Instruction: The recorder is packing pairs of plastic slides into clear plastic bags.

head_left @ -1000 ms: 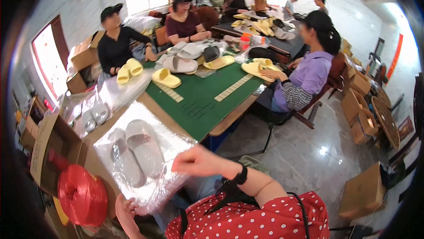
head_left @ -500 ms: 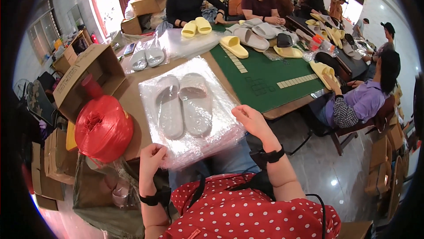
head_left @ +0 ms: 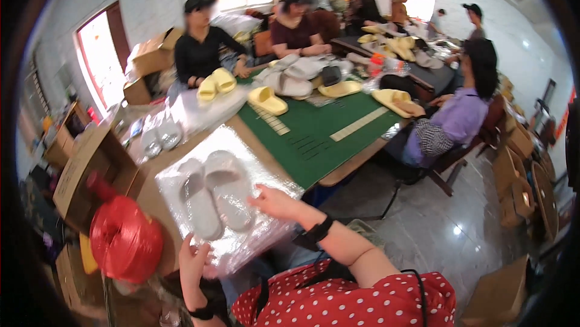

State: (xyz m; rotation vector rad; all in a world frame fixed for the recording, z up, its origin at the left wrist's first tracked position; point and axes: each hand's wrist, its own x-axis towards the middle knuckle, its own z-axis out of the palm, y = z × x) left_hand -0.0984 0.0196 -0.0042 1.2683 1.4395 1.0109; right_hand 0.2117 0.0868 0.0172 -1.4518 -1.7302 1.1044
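pair of grey slippers (head_left: pixel 227 197): at the near end of the table, side by side, toes toward the wearer, on a stack of clear bags (head_left: pixel 261 237). glossy film shows over them; from here i cannot tell whether both sit wholly inside one bag.

left hand (head_left: pixel 194 259): at the stack's near left edge, half open, fingers bent and raised. tips close to the film; i cannot tell whether they pinch any of it.

right hand (head_left: pixel 275 202): reaching over the stack's right side, fingertips just beside the right-hand slipper. partly open, fingers loosely curled; i cannot make out a hold on anything. dark wristband (head_left: pixel 318 232) on this arm.

left of the stack i note a red roll of plastic twine (head_left: pixel 125 241) in front of an open cardboard box (head_left: pixel 90 176). beyond the slippers, another grey pair (head_left: pixel 162 138) lies in clear wrapping, near a spread of clear plastic sheeting (head_left: pixel 199 112) with a yellow pair (head_left: pixel 216 85) on it.

farther right, a green mat (head_left: pixel 338 159); one yellow slipper (head_left: pixel 267 101) at its far left corner, a heap of grey slippers (head_left: pixel 294 83) behind. at the mat's right side, a co-worker in purple (head_left: pixel 462 112) rests a hand on another yellow slipper (head_left: pixel 389 99).
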